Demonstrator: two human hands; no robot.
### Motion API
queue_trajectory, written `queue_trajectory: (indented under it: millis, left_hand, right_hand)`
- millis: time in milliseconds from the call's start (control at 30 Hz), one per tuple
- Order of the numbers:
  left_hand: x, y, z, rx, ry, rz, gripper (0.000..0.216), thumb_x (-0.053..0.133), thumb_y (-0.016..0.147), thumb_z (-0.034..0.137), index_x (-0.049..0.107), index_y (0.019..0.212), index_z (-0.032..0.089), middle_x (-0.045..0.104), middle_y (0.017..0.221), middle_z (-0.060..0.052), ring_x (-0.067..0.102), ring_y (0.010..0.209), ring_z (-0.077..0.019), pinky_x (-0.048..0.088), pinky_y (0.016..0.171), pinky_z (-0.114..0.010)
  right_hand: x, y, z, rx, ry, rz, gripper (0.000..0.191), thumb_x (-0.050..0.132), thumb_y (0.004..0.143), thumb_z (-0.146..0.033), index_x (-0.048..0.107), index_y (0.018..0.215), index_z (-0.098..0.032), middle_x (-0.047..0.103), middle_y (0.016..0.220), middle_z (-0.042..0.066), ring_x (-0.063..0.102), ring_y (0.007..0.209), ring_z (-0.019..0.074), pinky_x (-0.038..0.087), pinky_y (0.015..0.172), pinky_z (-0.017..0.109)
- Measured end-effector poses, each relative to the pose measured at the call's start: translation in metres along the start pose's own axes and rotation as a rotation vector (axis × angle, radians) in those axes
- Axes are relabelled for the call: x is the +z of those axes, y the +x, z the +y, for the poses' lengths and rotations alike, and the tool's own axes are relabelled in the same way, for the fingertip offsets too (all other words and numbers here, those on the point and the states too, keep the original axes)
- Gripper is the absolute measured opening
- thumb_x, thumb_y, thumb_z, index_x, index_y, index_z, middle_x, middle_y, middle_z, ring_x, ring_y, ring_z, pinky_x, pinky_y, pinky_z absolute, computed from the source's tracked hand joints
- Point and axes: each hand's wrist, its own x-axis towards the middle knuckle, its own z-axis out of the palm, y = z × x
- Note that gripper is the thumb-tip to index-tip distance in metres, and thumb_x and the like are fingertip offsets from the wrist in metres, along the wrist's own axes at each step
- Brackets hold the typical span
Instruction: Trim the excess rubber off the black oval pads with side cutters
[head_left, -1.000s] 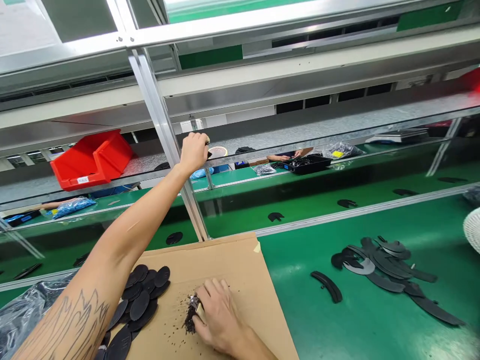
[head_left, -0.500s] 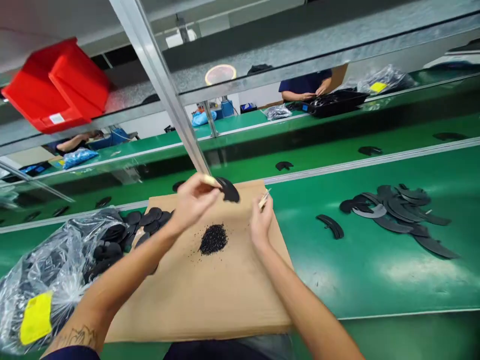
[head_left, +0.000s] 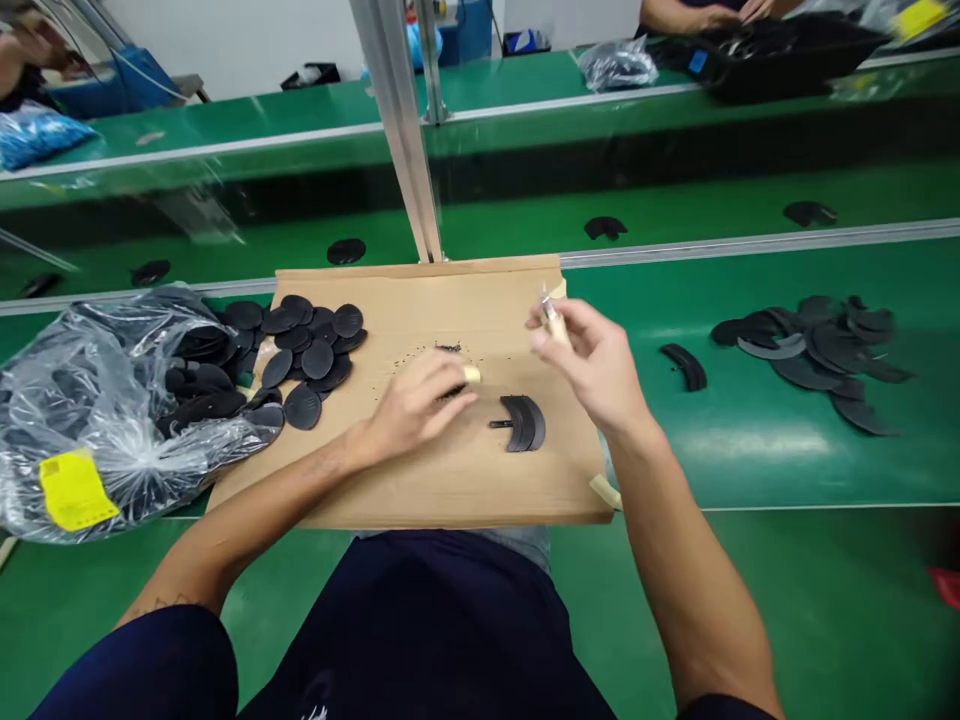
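My left hand (head_left: 416, 405) rests on the brown cardboard sheet (head_left: 450, 480) with its fingers curled down and a taped fingertip showing. It covers a small heap of black crumbs, and what lies under the fingers is hidden. My right hand (head_left: 596, 360) hovers above the sheet's right side, pinched on a small pale blade tool (head_left: 551, 315). A black curved part (head_left: 523, 423) lies loose on the cardboard between the two hands. Black oval pieces (head_left: 307, 345) are piled on the sheet's left end.
A clear plastic bag (head_left: 90, 410) of black pieces with a yellow label lies at the left. Trimmed black parts (head_left: 817, 340) and a curved strip (head_left: 686, 366) lie on the green table at the right. A metal post (head_left: 401, 130) stands behind the cardboard. Another person's hands (head_left: 705, 12) work by a black tray (head_left: 787, 45).
My left hand came down from the shelf with a black part, which now lies on the cardboard. The view tilted down. My right hand lifted off the crumb heap, and my left now covers it.
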Motion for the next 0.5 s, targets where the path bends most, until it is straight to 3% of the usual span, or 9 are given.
queue_trajectory:
  millis: [67, 133, 200, 267, 400, 500]
  left_hand:
    - [-0.019, 0.011, 0.002, 0.041, 0.136, 0.046, 0.025, 0.063, 0.1, 0.033, 0.066, 0.121, 0.02, 0.068, 0.129, -0.015, 0.062, 0.121, -0.0259, 0.051, 0.102, -0.044]
    - [-0.027, 0.02, 0.004, 0.13, 0.221, -0.044, 0.023, 0.061, 0.101, 0.032, 0.067, 0.121, 0.022, 0.067, 0.133, -0.013, 0.058, 0.129, -0.0273, 0.045, 0.111, -0.05]
    - [-0.027, 0.026, 0.005, 0.198, 0.244, -0.127, 0.02, 0.051, 0.105, 0.022, 0.069, 0.113, 0.021, 0.074, 0.116, -0.009, 0.062, 0.121, -0.0236, 0.042, 0.114, -0.051]
    - [-0.023, 0.027, 0.004, 0.195, 0.223, -0.13, 0.03, 0.042, 0.106, 0.013, 0.071, 0.103, 0.019, 0.076, 0.096, -0.006, 0.066, 0.105, -0.0194, 0.045, 0.11, -0.048]
    - [-0.017, 0.026, -0.001, 0.01, -0.056, -0.047, 0.026, 0.053, 0.105, 0.026, 0.074, 0.092, 0.017, 0.076, 0.086, -0.006, 0.067, 0.088, -0.0178, 0.052, 0.089, -0.036]
    - [-0.012, 0.024, 0.006, -0.251, -0.504, -0.053, 0.029, 0.061, 0.101, 0.037, 0.076, 0.087, 0.016, 0.076, 0.083, -0.006, 0.067, 0.078, -0.0157, 0.052, 0.076, -0.029]
  right_hand:
    - [0.004, -0.019, -0.012, 0.012, -0.198, -0.2, 0.023, 0.076, 0.082, -0.034, 0.072, 0.1, -0.019, 0.071, 0.1, 0.004, 0.064, 0.085, 0.0172, 0.051, 0.078, 0.03]
    - [0.011, -0.03, -0.019, 0.022, -0.304, -0.34, 0.016, 0.072, 0.086, -0.031, 0.073, 0.096, -0.019, 0.071, 0.1, 0.005, 0.064, 0.086, 0.0183, 0.05, 0.078, 0.031]
    - [0.016, -0.033, -0.024, 0.038, -0.307, -0.381, 0.018, 0.07, 0.09, -0.034, 0.074, 0.098, -0.019, 0.072, 0.103, 0.006, 0.066, 0.09, 0.0201, 0.051, 0.078, 0.031]
    - [0.014, -0.034, -0.025, 0.074, -0.248, -0.345, 0.028, 0.07, 0.091, -0.043, 0.074, 0.106, -0.02, 0.073, 0.11, 0.008, 0.068, 0.098, 0.0224, 0.054, 0.083, 0.033]
    - [-0.008, -0.037, -0.016, 0.183, 0.044, -0.367, 0.06, 0.063, 0.09, -0.071, 0.07, 0.12, -0.02, 0.075, 0.114, 0.011, 0.073, 0.095, 0.0249, 0.059, 0.08, 0.038]
    - [-0.022, -0.045, -0.004, 0.139, 0.295, -0.374, 0.086, 0.066, 0.072, -0.088, 0.067, 0.127, -0.023, 0.074, 0.12, 0.013, 0.073, 0.095, 0.0269, 0.061, 0.075, 0.039]
